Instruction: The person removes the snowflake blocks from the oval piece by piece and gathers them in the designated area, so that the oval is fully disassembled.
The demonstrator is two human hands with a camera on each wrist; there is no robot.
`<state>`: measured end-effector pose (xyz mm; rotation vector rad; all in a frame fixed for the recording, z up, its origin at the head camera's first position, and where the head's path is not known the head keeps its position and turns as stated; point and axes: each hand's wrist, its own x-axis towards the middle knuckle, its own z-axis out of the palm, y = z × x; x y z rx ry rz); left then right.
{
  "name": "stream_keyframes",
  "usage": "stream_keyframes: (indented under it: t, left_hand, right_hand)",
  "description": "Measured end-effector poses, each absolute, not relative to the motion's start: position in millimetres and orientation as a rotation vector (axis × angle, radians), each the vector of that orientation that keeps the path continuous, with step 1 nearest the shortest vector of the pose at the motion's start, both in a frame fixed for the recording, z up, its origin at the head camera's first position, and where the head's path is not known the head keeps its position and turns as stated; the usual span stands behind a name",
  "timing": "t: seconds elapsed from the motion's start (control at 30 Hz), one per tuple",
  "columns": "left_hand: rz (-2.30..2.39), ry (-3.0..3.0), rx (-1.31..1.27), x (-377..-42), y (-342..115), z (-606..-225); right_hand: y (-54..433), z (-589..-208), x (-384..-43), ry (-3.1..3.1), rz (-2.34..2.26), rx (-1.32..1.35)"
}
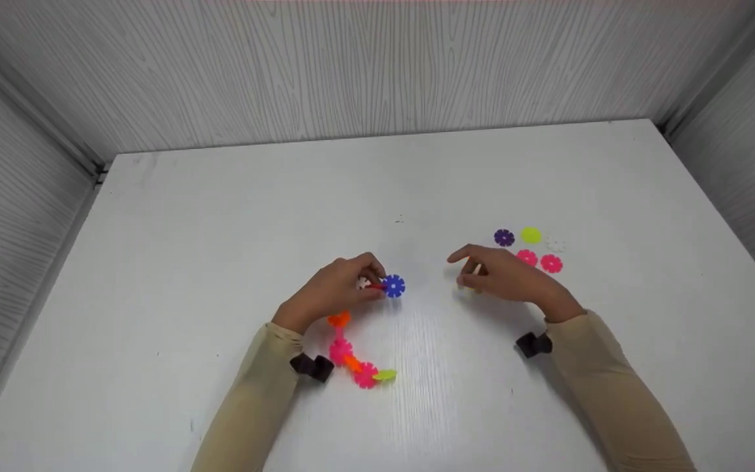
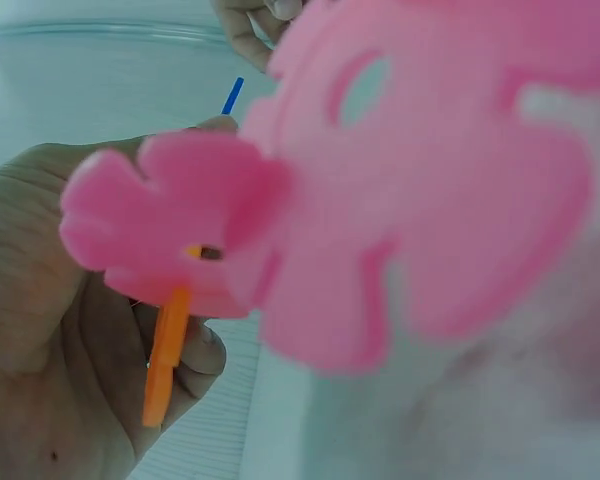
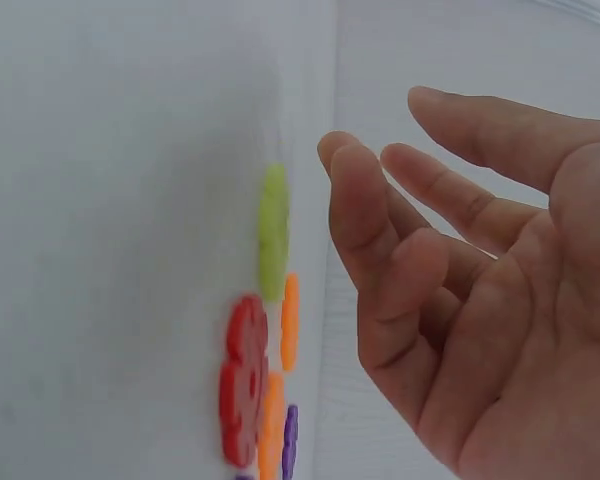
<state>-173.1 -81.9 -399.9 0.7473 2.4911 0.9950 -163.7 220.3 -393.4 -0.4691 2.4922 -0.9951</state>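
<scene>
My left hand (image 1: 345,282) grips a chain of interlocking slotted plastic discs. At its fingertips a blue disc (image 1: 394,286) stands out from a red disc (image 1: 376,286), and part of a white disc (image 1: 364,283) shows between the fingers. The rest of the chain trails below the palm: an orange disc (image 1: 339,319), pink discs (image 1: 341,352) and a lime disc (image 1: 385,375) at the end. The left wrist view has a pink disc (image 2: 430,190) close up and an orange disc (image 2: 167,355) beside the palm. My right hand (image 1: 499,272) hovers apart with loosely bent fingers, holding nothing visible.
Loose discs lie on the white table (image 1: 253,210) around the right hand: purple (image 1: 504,237), yellow (image 1: 531,235), white (image 1: 556,244) and pink (image 1: 552,263). Lime (image 3: 273,235), red (image 3: 243,385) and orange (image 3: 290,322) ones appear in the right wrist view. Wood-grain panels (image 1: 377,72) enclose the table.
</scene>
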Motion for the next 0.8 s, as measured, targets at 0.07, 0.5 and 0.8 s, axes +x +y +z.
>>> stream_keyframes:
  t: [0.07,0.5,0.8]
  left_hand:
    - [0.987,2.499,0.753,-172,-79,-401]
    - [0.952,2.544,0.818,-167,-69,-402]
    - [0.974,2.596,0.844,-166,-68,-403]
  right_hand:
    - [213,-394,-160,2.509,-0.989,-0.489]
    - [184,-393,-149,2.532,-0.984,-0.55]
    - [175,-393,-145,2.542,-0.927,-0.545]
